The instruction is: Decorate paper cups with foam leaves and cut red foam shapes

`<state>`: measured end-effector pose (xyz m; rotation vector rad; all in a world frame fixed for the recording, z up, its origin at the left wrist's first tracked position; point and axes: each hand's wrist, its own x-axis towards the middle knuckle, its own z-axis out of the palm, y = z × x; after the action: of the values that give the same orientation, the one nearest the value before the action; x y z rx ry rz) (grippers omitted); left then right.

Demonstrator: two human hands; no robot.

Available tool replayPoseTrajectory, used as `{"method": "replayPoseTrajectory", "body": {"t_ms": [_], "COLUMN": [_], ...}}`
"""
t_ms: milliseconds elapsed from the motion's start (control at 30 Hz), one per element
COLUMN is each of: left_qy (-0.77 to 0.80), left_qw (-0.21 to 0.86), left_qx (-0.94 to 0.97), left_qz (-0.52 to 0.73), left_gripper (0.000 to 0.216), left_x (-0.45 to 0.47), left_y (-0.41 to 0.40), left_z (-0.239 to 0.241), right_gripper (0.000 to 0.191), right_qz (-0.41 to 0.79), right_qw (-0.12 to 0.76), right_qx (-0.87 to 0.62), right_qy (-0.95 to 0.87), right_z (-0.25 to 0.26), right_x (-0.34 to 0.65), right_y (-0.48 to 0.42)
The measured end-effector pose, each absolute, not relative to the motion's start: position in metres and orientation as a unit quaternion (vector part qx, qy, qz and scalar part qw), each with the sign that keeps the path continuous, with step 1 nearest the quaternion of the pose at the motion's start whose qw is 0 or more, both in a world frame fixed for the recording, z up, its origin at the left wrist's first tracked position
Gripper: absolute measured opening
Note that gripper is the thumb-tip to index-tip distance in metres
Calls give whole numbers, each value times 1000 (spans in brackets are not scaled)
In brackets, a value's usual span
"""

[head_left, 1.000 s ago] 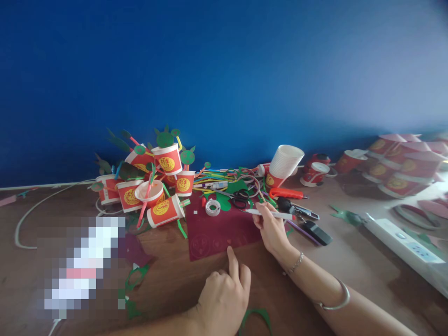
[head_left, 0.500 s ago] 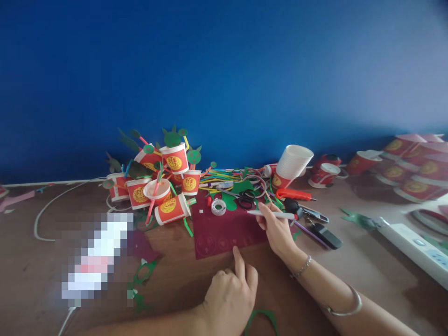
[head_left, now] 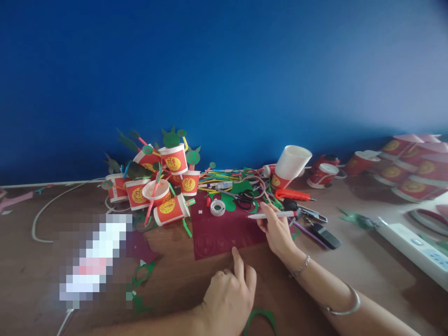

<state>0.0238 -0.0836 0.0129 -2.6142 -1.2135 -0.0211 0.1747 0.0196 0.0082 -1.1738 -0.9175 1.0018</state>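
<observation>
My right hand (head_left: 276, 228) holds a marker (head_left: 287, 214) with a white barrel and red at its ends, level above a dark red sheet of paper (head_left: 241, 229). Faint rounded outlines show along the near edge of that sheet. There my left hand (head_left: 231, 287) rests with its index finger stretched onto the edge and its other fingers curled, holding nothing. On the sheet lie a white roll of tape (head_left: 217, 208), black-handled scissors (head_left: 245, 200) and green paper pieces (head_left: 228, 200).
Several red paper cups (head_left: 171, 211) with straws and green cutouts crowd the left. A tilted cup stack (head_left: 292, 161), an orange cutter (head_left: 294, 194) and keys (head_left: 317, 214) sit right. A white power strip (head_left: 416, 247) lies far right; green scraps (head_left: 261, 317) lie nearby.
The marker has rolled or turned a little in my right hand, so more of its red end shows. My left hand stays in place; the whole view has shifted slightly.
</observation>
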Motion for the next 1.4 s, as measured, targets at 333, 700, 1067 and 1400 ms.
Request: {"method": "replayPoseTrajectory", "body": {"t_ms": [333, 700, 1067, 1400], "left_qy": [-418, -419, -417, -407], "left_qw": [130, 139, 138, 115], "left_qx": [-899, -897, -898, -906], "left_qz": [-4, -16, -26, 19], "left_gripper": [20, 23, 24, 27], "left_x": [24, 23, 24, 23], "left_y": [-83, -83, -82, -81], "left_z": [15, 13, 11, 15], "right_gripper": [33, 23, 25, 29], "right_qz": [405, 370, 368, 398], "right_qw": [623, 421, 507, 550], "right_qx": [-526, -607, -587, -571], "right_qy": [-414, -563, -513, -461], "right_z": [10, 20, 4, -1], "right_x": [174, 170, 178, 181], "right_y": [18, 11, 19, 22]}}
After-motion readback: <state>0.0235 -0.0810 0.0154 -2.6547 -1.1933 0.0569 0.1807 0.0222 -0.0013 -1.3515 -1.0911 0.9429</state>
